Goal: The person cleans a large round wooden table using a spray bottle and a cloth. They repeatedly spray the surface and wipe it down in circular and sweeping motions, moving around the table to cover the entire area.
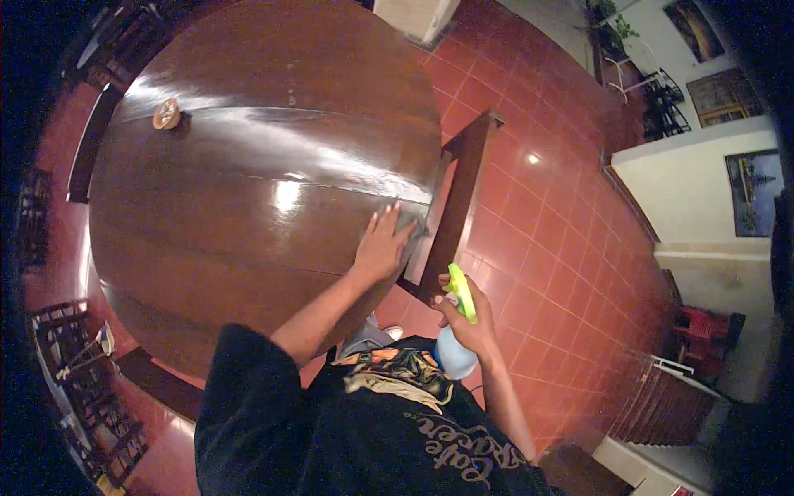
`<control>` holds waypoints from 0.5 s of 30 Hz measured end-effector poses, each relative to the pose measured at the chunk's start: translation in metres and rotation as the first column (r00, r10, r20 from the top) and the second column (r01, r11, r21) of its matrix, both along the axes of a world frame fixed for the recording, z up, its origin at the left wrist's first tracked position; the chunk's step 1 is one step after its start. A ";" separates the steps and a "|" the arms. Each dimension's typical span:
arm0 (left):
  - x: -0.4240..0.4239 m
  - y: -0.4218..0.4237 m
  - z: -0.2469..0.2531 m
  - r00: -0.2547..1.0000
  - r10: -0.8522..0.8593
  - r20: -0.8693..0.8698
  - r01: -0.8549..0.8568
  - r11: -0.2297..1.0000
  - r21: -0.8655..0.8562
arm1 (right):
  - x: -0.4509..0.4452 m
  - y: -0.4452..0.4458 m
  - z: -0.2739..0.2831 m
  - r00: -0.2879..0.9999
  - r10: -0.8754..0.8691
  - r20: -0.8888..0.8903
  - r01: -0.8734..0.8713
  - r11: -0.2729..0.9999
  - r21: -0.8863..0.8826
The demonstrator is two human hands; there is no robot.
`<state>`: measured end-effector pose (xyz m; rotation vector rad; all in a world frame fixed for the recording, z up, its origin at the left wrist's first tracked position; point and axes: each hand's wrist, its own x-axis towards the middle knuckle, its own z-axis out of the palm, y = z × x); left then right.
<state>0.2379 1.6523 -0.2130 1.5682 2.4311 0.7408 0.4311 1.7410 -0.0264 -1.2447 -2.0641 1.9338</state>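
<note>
A large round wooden table point(205, 235) with a glossy dark brown top spreads out before me. My left hand point(380, 245) lies with fingers spread near the table's right edge, partly over a greyish cloth point(409, 226) pressed on the wood. To the right of the table, over the floor, my right hand point(469, 310) grips a spray bottle point(456, 353) with a yellow-green trigger head and a pale blue body. A small orange-brown bowl point(166, 115) with pale contents stands towards the table's far left side.
A dark wooden bench point(459, 198) stands close by the table's right edge. Another bench point(158, 378) is at the lower left, a third point(93, 146) at the far left. Red floor tiles point(533, 248) extend to the right. A dark wooden rack point(93, 390) stands at the left.
</note>
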 end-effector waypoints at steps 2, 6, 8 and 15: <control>0.021 -0.034 0.006 0.998 0.043 0.048 -0.041 0.997 -0.058 | -0.009 -0.002 0.004 0.999 0.040 0.014 -0.040 0.999 0.014; 0.017 -0.034 0.004 0.995 0.100 -0.001 -0.100 0.994 -0.030 | -0.011 -0.004 0.007 0.989 0.144 0.017 -0.145 0.988 0.054; -0.005 -0.008 0.004 0.991 0.131 -0.039 -0.130 0.991 0.027 | -0.011 -0.005 0.006 0.988 0.156 0.013 -0.156 0.987 0.047; -0.136 0.100 -0.016 0.957 0.273 -0.101 -0.275 0.961 -0.003 | -0.008 -0.008 0.013 0.968 0.237 0.084 -0.243 0.967 0.073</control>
